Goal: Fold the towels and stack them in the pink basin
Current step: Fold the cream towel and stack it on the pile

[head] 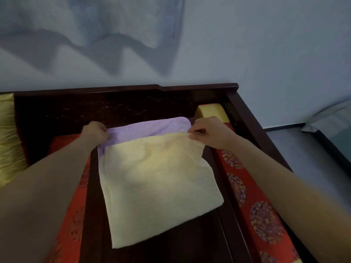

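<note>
We look down on a dark wooden tabletop (pixel 190 243) set between red patterned cushions (pixel 256 215), with a pale wall (pixel 266 44) behind. The yellow towel (pixel 157 186) lies spread on it, over a mostly covered lilac towel (pixel 148 128). Our right grip (pixel 207 131) pinches the yellow towel's far right corner. Our left grip (pixel 95 132) curls at its far left corner, fingertips hidden.

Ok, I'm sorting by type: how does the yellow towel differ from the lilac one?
The yellow towel lies on top, almost fully visible; the lilac towel lies beneath, only its far strip showing. The yellow towel looks plain and fluffy, the lilac towel ribbed with a small label. The right hand pinches the yellow towel's corner, the left hand grips the lilac towel's edge. Both are pale cloths.
</note>
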### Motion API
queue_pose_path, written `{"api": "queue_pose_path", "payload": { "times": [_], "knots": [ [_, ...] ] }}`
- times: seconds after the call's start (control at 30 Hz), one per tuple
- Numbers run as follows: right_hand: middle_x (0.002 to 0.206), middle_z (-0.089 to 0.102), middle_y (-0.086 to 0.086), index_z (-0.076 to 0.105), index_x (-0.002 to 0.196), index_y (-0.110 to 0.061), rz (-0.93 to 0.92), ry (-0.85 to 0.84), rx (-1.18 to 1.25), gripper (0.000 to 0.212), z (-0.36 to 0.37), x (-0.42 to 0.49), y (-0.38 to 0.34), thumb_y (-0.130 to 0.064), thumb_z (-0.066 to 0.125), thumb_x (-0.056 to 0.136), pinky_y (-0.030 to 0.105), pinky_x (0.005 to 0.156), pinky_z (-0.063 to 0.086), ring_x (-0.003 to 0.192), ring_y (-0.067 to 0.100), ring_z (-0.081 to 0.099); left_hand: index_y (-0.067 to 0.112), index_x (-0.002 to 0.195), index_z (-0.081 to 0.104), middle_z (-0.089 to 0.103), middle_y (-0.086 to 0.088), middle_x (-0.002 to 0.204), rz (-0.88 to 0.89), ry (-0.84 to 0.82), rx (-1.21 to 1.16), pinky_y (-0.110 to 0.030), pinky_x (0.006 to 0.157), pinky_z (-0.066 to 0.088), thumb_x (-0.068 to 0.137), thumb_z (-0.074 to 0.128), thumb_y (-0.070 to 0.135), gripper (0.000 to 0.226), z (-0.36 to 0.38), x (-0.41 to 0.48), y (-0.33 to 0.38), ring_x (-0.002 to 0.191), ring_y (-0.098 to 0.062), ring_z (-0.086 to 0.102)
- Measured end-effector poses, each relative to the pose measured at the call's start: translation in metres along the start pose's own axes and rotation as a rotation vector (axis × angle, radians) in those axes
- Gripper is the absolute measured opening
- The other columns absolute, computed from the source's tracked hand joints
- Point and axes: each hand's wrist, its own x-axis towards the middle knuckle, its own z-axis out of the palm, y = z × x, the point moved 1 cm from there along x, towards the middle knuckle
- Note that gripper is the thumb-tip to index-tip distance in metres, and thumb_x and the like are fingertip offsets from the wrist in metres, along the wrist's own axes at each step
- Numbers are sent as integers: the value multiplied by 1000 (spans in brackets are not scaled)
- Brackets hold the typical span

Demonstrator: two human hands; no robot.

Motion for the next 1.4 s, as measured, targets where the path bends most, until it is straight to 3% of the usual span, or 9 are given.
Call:
{"api": "queue_pose_path", "payload": {
  "times": [0.13, 0.23, 0.33, 0.43, 0.67, 0.77, 1.0, 1.23, 1.4],
  "knots": [
    [76, 57, -15, 75, 94, -15, -8, 8, -8, 14, 0, 5, -2, -18, 63, 88, 4, 62, 32, 64, -7, 50, 13, 112, 64, 63, -10, 114, 342, 180, -116, -40, 92, 50, 82, 66, 13, 30, -2, -11, 19, 104, -27, 61],
    [73, 58, -10, 75, 94, -15, -11, 17, -22, 14, -2, 7, -4, -19, 62, 89, 8, 63, 36, 63, -1, 52, 25, 122, 58, 62, 9, 119, 616, -422, -441, -21, 91, 48, 83, 70, 29, 41, 4, -58, 68, 108, -2, 58],
    [77, 66, 2, 75, 94, -12, -9, 43, -13, 14, -9, 7, -6, -17, 63, 89, 21, 64, 43, 68, 14, 59, 34, 119, 58, 67, -1, 114, 688, -727, -296, -31, 90, 53, 77, 74, 38, 45, 8, -79, 96, 104, -15, 65],
    [83, 68, 2, 75, 94, -13, 15, 57, 33, 13, -27, 7, -11, -18, 65, 88, 26, 70, 48, 76, 16, 63, 30, 109, 53, 64, -6, 104, 733, -594, -154, -40, 83, 54, 73, 78, 36, 44, -13, -80, 93, 93, -25, 64],
    [78, 63, -11, 75, 93, -14, 14, 148, 76, 11, -88, 5, -28, -17, 67, 87, 10, 67, 39, 72, 4, 58, 21, 96, 43, 61, 5, 82, 1069, 175, 36, -32, 60, 45, 81, 68, 24, 30, -59, -105, 43, 67, -16, 58],
    [76, 61, -17, 75, 91, -12, -17, 169, 65, 9, -110, 3, -37, -16, 68, 86, 7, 66, 39, 75, -1, 57, 26, 103, 50, 60, 12, 97, 1141, 125, 185, -33, 73, 49, 81, 65, 32, 28, -47, -112, 26, 85, -10, 60],
    [79, 62, -18, 75, 91, -13, -60, 167, 45, 8, -129, -7, -44, -14, 68, 86, 8, 66, 39, 78, 8, 58, 20, 107, 54, 60, 4, 109, 931, 90, -127, -34, 91, 45, 80, 69, 11, 32, -8, -123, 29, 103, -19, 58],
    [79, 61, -17, 75, 92, -13, -78, 181, 48, 9, -128, -17, -44, -14, 68, 86, 10, 65, 37, 75, 12, 57, 9, 115, 58, 57, -9, 106, 698, 99, -140, -30, 84, 39, 73, 77, 17, 46, 22, -134, 44, 98, -25, 55],
    [79, 59, -20, 75, 93, -14, -69, 177, 40, 10, -130, -21, -42, -16, 68, 86, 7, 66, 38, 73, 4, 56, 7, 93, 69, 44, -1, 87, 692, 131, -49, -30, 72, 40, 75, 71, 16, 19, 37, -136, 50, 80, -21, 49]
  ]
}}
